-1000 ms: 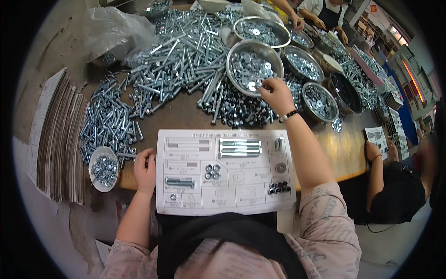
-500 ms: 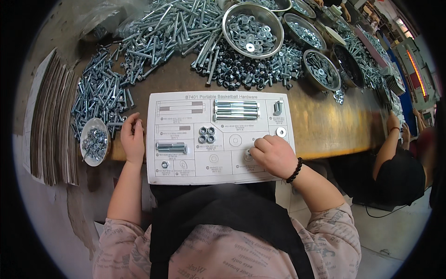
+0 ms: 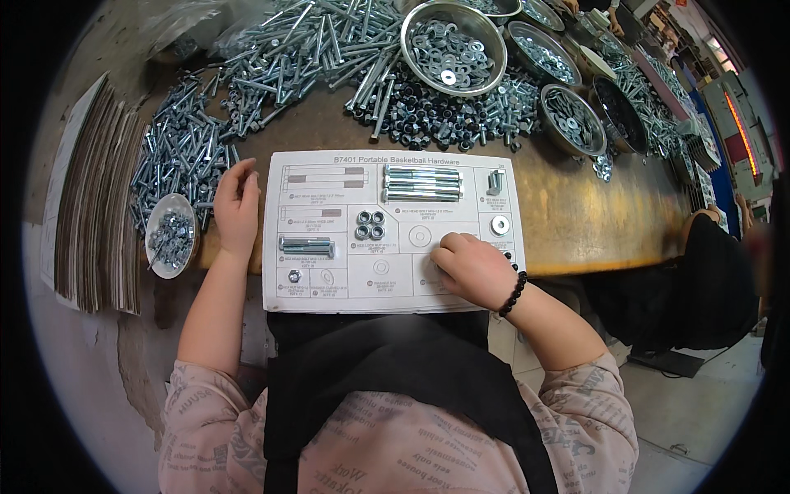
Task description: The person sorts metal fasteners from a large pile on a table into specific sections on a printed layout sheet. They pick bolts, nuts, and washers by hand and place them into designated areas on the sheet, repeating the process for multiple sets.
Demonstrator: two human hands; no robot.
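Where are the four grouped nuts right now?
In the head view, the four nuts lie just left of centre on the printed card, between the short bolts and the long bolts.

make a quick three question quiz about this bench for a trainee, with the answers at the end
1. Which of the person's hands is over the printed sheet?
2. True or false: the white oval dish is to the left of the printed sheet.
3. Fill in the blank: the cluster of nuts near the middle of the printed sheet is made up of ____ nuts.

Key:
1. The right hand.
2. True.
3. Four.
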